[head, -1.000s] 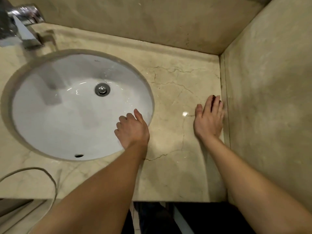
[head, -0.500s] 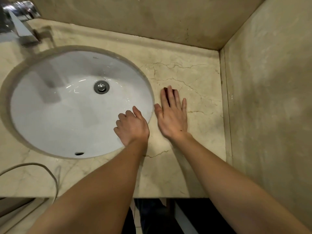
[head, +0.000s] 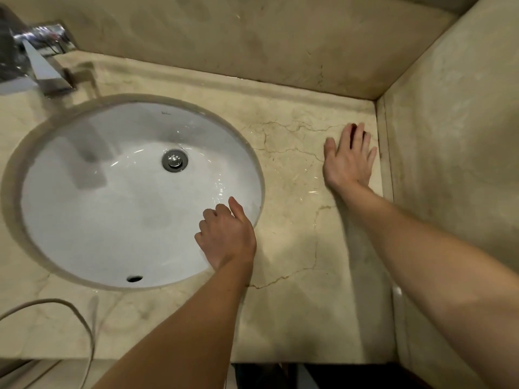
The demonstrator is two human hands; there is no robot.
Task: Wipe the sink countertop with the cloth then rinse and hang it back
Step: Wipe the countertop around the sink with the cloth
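Note:
My right hand (head: 348,161) lies flat on the beige marble countertop (head: 295,234), close to the right wall and near the back corner. It presses down a dark cloth (head: 354,128). Only small dark patches of the cloth show between and beyond my fingertips; the rest is hidden under the palm. My left hand (head: 224,234) rests on the right front rim of the white oval sink basin (head: 112,206), fingers curled over the edge, holding nothing.
A chrome faucet (head: 42,66) stands at the back left behind the basin, and the drain (head: 174,160) sits in the basin's middle. A pale cable (head: 84,327) loops over the front left of the counter. Stone walls (head: 449,164) close the right side and the back.
My right hand slid with the cloth from beside the wall left to the basin's edge, then back right and farther toward the back corner. My left hand stayed on the rim.

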